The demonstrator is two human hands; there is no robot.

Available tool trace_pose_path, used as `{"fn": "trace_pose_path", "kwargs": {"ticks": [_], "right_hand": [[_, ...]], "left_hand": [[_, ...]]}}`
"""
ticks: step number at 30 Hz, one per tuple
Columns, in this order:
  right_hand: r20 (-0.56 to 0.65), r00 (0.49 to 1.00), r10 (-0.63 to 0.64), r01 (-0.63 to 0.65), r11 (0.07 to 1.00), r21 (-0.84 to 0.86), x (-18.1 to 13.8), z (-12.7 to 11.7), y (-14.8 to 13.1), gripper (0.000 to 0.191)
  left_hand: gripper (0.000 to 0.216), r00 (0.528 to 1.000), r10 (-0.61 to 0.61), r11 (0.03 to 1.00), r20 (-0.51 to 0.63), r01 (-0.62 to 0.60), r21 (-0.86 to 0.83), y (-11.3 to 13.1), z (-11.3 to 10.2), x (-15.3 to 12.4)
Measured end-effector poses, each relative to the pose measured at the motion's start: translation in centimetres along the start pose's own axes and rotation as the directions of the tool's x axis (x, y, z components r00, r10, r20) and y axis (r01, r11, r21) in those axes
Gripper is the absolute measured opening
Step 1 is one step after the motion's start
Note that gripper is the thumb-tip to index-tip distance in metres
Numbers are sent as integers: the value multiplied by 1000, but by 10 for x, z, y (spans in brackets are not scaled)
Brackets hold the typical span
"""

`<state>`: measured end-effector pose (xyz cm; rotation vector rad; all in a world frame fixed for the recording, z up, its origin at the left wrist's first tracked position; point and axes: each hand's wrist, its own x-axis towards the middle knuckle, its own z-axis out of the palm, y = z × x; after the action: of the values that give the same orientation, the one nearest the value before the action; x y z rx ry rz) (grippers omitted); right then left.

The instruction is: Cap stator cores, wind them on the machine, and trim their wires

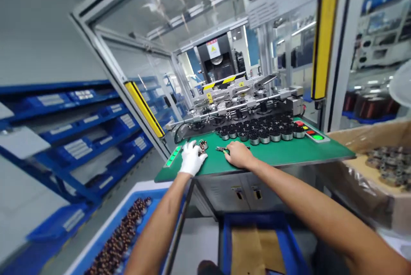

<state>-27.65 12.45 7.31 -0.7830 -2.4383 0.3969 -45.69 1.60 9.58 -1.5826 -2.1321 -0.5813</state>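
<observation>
My left hand (pixel 192 158), in a white glove, rests at the left end of the green work surface (pixel 212 164). Its fingers are closed around a small round copper-wound part (pixel 203 145); the fingers hide some of it. My bare right hand (pixel 239 155) lies a little to the right, wrapped over a pair of pliers (pixel 220 149). The metal jaws point left toward the copper-wound part, and the handles are mostly covered by my palm. Behind my right hand stand several rows of round black-topped metal parts (pixel 265 136).
A machine fixture (pixel 239 104) with rods spans the back, framed by yellow side bars (pixel 325 46). Lit buttons (pixel 317 137) sit at right. A blue tray (pixel 120 228) of copper-wound parts is lower left, a carton (pixel 362 185) of metal parts at right, a blue bin (pixel 226 240) below.
</observation>
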Motion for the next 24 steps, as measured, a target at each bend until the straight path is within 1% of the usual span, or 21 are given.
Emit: {"fn": "trace_pose_path", "kwargs": {"ticks": [3,5,7,8,10,11,12,13,15,16,17,18,20,22,24], "right_hand": [[-125,991,-45,70,976,204,-5,-8,-1,25],[-215,973,-81,150,933,327,-23,-11,-8,23],[-268,958,-100,215,870,444,-54,-11,-19,20],[-275,956,-100,231,835,499,-74,-10,-26,19],[-255,962,-94,232,770,595,-115,-6,-39,21],[-245,967,-68,218,717,662,-133,-5,-44,22],[-230,973,-26,193,634,749,-148,-5,-48,22],[-208,978,27,163,529,833,-160,-6,-52,22],[-174,976,133,124,317,940,-173,-10,-55,21],[-170,972,165,124,259,958,-176,-14,-55,19],[-181,968,173,135,250,959,-178,-18,-54,16],[-197,965,171,149,260,954,-178,-23,-52,15],[-214,966,148,161,304,939,-180,-31,-49,12],[-199,971,135,137,366,920,-184,-37,-47,9],[-170,975,144,98,407,908,-189,-40,-48,13]], "left_hand": [[10,997,54,994,-55,-59,-93,21,-18,-29],[12,993,50,983,-104,-68,-173,40,-32,-59],[15,990,24,966,-142,-59,-251,59,-45,-92],[16,989,20,958,-148,-62,-282,67,-52,-108],[28,989,67,943,-132,-106,-317,83,-63,-135],[37,987,109,936,-115,-141,-323,90,-68,-146],[43,983,154,930,-99,-178,-323,96,-72,-154],[47,977,196,924,-81,-212,-319,101,-75,-160],[51,961,270,910,-56,-274,-310,108,-79,-167],[51,954,296,905,-53,-298,-303,111,-79,-168],[51,947,316,901,-54,-317,-297,114,-79,-169],[51,942,332,896,-54,-333,-294,116,-79,-169],[49,936,347,890,-60,-349,-294,119,-77,-168],[46,934,354,884,-51,-352,-308,120,-75,-168],[45,934,356,881,-28,-346,-324,121,-73,-168]]}}
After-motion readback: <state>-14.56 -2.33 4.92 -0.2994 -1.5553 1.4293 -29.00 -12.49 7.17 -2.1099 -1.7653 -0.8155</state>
